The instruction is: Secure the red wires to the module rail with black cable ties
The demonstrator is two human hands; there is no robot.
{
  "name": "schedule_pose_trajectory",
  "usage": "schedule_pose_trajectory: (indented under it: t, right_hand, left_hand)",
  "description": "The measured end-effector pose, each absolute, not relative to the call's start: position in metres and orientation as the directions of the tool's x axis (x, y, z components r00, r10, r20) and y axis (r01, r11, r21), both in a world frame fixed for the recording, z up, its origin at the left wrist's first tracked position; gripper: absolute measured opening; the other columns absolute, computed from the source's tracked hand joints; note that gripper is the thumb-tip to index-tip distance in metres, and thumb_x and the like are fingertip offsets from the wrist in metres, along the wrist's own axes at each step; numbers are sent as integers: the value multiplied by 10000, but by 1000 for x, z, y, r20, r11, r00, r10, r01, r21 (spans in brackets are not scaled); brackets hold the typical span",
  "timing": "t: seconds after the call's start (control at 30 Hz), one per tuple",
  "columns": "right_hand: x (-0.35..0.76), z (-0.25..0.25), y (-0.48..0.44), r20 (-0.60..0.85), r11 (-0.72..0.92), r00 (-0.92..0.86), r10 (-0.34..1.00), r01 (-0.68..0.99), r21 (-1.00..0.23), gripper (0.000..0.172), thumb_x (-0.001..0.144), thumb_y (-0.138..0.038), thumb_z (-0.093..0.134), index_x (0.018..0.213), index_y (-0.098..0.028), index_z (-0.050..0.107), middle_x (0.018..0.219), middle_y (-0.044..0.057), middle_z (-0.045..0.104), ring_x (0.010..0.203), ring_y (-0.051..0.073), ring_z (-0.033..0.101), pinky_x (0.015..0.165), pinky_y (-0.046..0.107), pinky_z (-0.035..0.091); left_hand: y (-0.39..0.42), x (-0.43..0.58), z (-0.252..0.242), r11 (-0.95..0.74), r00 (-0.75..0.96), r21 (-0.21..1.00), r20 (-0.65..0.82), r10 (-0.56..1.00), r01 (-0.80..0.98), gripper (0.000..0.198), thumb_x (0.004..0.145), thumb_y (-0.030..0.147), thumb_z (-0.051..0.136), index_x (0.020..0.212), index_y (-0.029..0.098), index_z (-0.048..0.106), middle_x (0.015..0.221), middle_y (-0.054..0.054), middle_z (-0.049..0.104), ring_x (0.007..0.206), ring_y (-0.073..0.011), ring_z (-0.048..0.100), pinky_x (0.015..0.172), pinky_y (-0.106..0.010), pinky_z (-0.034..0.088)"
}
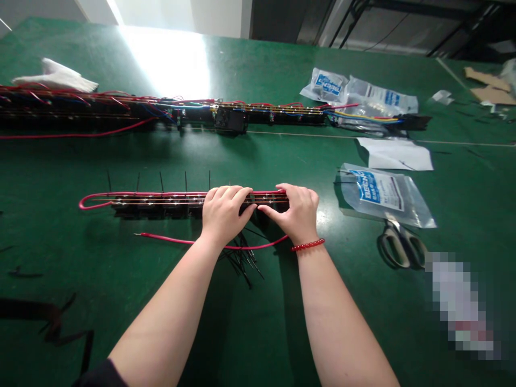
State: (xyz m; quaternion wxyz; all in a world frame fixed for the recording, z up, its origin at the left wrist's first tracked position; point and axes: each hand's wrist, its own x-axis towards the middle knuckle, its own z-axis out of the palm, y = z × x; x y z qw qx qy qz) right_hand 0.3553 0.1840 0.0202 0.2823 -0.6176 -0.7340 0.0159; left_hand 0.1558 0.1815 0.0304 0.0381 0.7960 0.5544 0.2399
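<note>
A short black strip assembly [161, 204] with metal rails, a red wire [97, 198] looped along it and several upright black cable ties lies on the green table [80, 333]. My left hand [223, 212] rests over the strip's right part, fingers curled down onto it. My right hand [296, 212], with a red bead bracelet at the wrist, grips the strip's right end. The red wire's loose end [161, 237] runs under my wrists. A heap of loose black cable ties [242, 260] lies just in front of my hands.
A longer wired black assembly [121, 110] stretches across the far table. Plastic bags [385, 193] and a sheet of paper [397, 155] lie at right, scissors [403, 246] beside them. White cloth [56, 76] sits far left. Black scraps [52, 317] lie near left.
</note>
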Motion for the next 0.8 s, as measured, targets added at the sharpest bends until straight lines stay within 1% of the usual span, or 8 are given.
schedule_pose_trajectory:
  t: [0.1, 0.17, 0.57, 0.8]
  right_hand:
    - [354, 21, 184, 367, 236, -97, 925, 904, -355, 564, 786, -748, 578, 1008, -231, 628, 1030, 65, 716, 991, 279, 596, 936, 437, 331]
    - [354, 22, 185, 356, 229, -97, 929, 908, -352, 554, 796, -751, 564, 977, -232, 633, 1017, 62, 719, 983, 278, 594, 929, 435, 328]
    - [355, 21, 185, 364, 246, -111, 925, 904, -349, 526, 806, -731, 571, 999, -246, 629, 1029, 54, 709, 975, 278, 581, 923, 454, 331]
    - [355, 20, 183, 354, 250, -120, 927, 904, -348, 538, 818, -721, 567, 1054, -242, 630, 1087, 65, 709, 1031, 287, 588, 979, 475, 342]
  left_hand:
    - [181, 156, 30, -382, 270, 322, 342, 900, 866, 314, 932, 436, 550, 1184, 271, 637, 1181, -40, 706, 1077, -259, 616, 942, -428, 404]
    - [181, 156, 30, -383, 271, 318, 343, 899, 868, 312, 933, 437, 548, 1182, 271, 637, 1178, -37, 706, 1074, -257, 616, 942, -426, 404]
    - [181, 156, 30, -379, 265, 330, 341, 902, 864, 311, 926, 434, 556, 1182, 280, 639, 1169, -51, 704, 1085, -266, 606, 944, -436, 403]
    - [181, 156, 32, -377, 270, 335, 325, 906, 863, 312, 929, 434, 549, 1185, 278, 634, 1172, -47, 700, 1087, -264, 600, 945, -434, 399]
